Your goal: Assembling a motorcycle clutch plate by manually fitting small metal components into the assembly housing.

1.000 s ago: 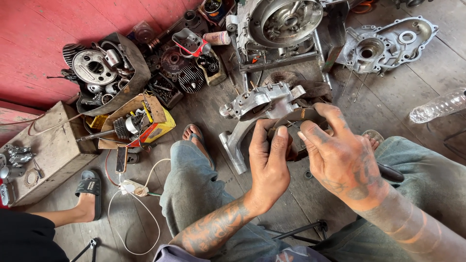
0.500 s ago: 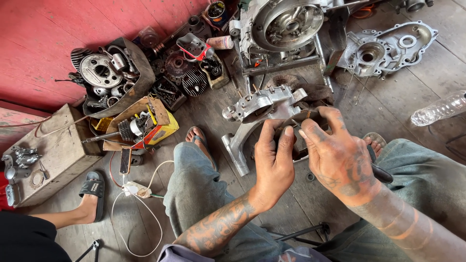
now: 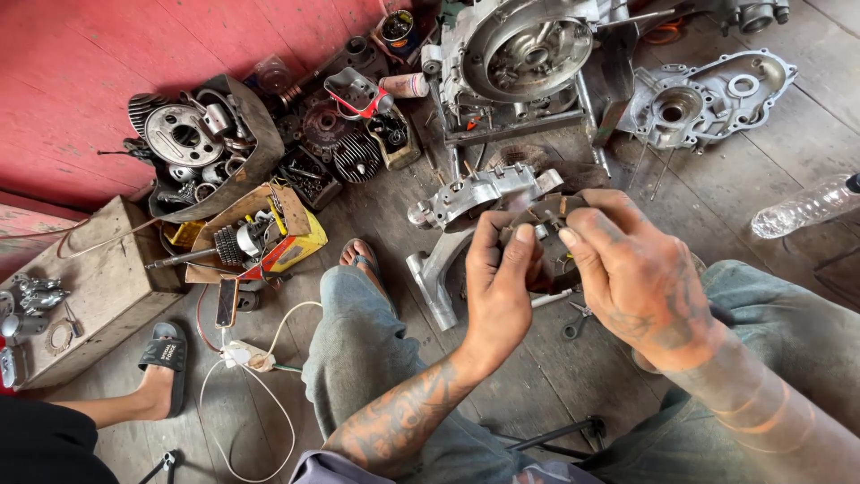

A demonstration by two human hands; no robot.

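Observation:
Both my hands hold one dark round engine part over the wooden floor. My left hand grips its left side, fingers curled over the top. From the right, my right hand closes around it with the thumb pressed on the part's face. Most of the part is hidden by my fingers. Just beyond it lies a silver cast metal housing with an arm reaching toward my left knee.
A large engine case stands at the top, with a grey cover to its right. Boxes of parts and a yellow box sit at left. Pliers, a plastic bottle, a white cable and another person's sandalled foot are nearby.
My hands keep hold of the dark part and shift only slightly; the fingers of my left hand have moved a little over its top.

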